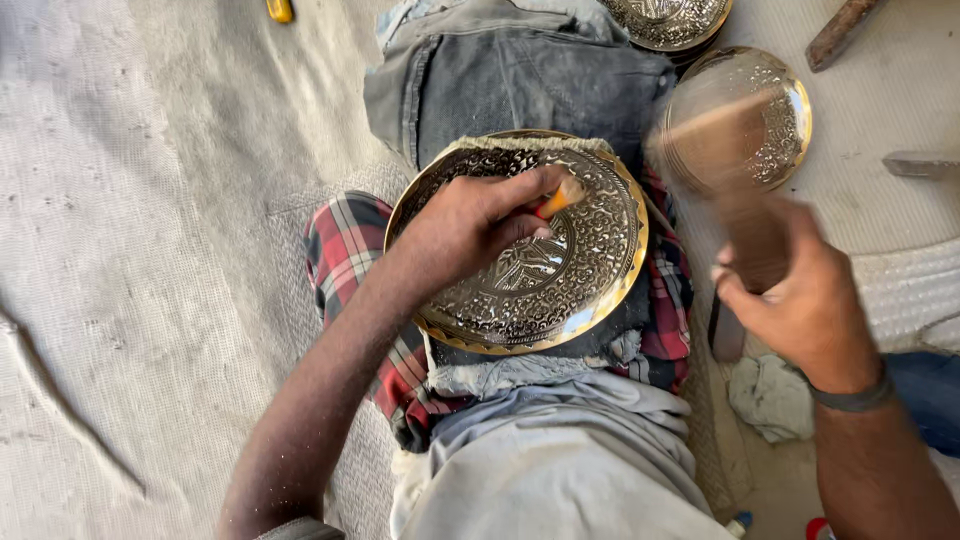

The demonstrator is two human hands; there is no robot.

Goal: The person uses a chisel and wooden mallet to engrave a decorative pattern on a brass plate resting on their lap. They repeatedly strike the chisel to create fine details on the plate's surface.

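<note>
A round engraved brass plate (590,270) lies on padded cloth over my lap. My left hand (470,225) rests on the plate and pinches a small orange-handled chisel (558,200) with its tip against the metal. My right hand (800,300) grips the handle of a wooden mallet (715,150), whose head is raised and motion-blurred above the plate's right edge. A dark band circles my right wrist.
Two more engraved brass plates lie beyond: one (785,130) at the upper right, another (665,20) at the top edge. A red plaid cloth (345,245) and grey denim (500,80) pad the lap. A crumpled rag (770,395), a metal tool (920,165) and a rusty bar (840,30) lie on the pale mat.
</note>
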